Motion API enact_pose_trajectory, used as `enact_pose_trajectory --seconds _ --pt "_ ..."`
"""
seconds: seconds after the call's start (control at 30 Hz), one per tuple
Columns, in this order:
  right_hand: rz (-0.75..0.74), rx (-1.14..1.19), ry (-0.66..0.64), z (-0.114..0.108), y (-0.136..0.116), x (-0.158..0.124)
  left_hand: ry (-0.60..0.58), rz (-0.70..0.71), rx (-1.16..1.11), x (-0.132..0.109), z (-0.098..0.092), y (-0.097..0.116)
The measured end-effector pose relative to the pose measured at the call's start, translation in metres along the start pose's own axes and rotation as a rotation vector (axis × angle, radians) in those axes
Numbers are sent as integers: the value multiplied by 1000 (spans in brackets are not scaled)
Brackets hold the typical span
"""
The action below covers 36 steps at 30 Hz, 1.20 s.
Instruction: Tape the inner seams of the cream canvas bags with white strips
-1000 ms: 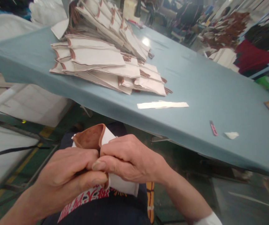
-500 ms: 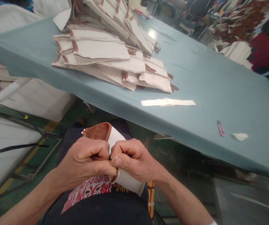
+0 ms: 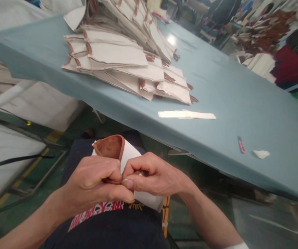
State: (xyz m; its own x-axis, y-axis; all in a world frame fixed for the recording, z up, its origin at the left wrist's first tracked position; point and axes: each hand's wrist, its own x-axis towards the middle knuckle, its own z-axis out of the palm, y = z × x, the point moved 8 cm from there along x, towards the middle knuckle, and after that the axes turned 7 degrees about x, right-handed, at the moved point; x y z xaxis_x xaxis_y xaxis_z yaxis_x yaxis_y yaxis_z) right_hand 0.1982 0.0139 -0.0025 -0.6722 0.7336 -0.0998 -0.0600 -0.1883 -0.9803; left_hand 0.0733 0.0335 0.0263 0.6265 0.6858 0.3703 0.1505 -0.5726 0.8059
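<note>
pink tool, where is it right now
In the head view, the pink tool lies at right on the blue table, just left of a small white scrap and to the right of the long white strip.

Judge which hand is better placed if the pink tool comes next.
Probably the right hand: it is nearer the pink tool on the blue table, though it and the left hand both grip the white-and-brown piece.
</note>
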Motion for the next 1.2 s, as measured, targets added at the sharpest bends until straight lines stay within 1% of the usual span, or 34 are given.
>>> enact_pose_trajectory --seconds 0.07,0.13,0.2,0.27,0.37,0.47,0.53,0.6,0.67,0.77,0.87,1.03,1.13,1.2 --pt "-63 -132 37 0 -5 -2 1 -11 -36 -1 1 -1" --pt "-178 -281 93 1 -13 -3 -5 -34 -72 -1 2 -3" --pt "-300 -406 141 3 -20 -4 -28 -85 -85 -2 5 -8" --pt "-367 -481 168 6 -22 -4 -43 -133 -76 -3 7 -12" --pt "-354 -458 176 7 -19 -1 -28 -205 -65 -6 7 -17" --pt "-335 -336 183 10 -12 -1 -2 -267 -112 -7 10 -21" --pt "-383 -268 254 10 -9 -3 21 -268 -144 -5 13 -25" --pt "-466 -227 356 10 -7 -6 42 -254 -160 -1 16 -32" --pt "-512 -208 410 11 -4 -6 49 -233 -165 3 18 -41" --pt "-543 -270 398 14 -6 -3 34 -196 -172 5 19 -53" --pt "-578 -451 347 14 -15 -3 15 -168 -176 0 16 -58" --pt "-545 -714 312 1 -25 -8 -22 -157 -150 -13 9 -54" --pt "-547 -771 287 -2 -31 -10 -44 -155 -121 -15 5 -50" --pt "-524 -761 284 -5 -32 -10 -59 -137 -104 -13 2 -47"
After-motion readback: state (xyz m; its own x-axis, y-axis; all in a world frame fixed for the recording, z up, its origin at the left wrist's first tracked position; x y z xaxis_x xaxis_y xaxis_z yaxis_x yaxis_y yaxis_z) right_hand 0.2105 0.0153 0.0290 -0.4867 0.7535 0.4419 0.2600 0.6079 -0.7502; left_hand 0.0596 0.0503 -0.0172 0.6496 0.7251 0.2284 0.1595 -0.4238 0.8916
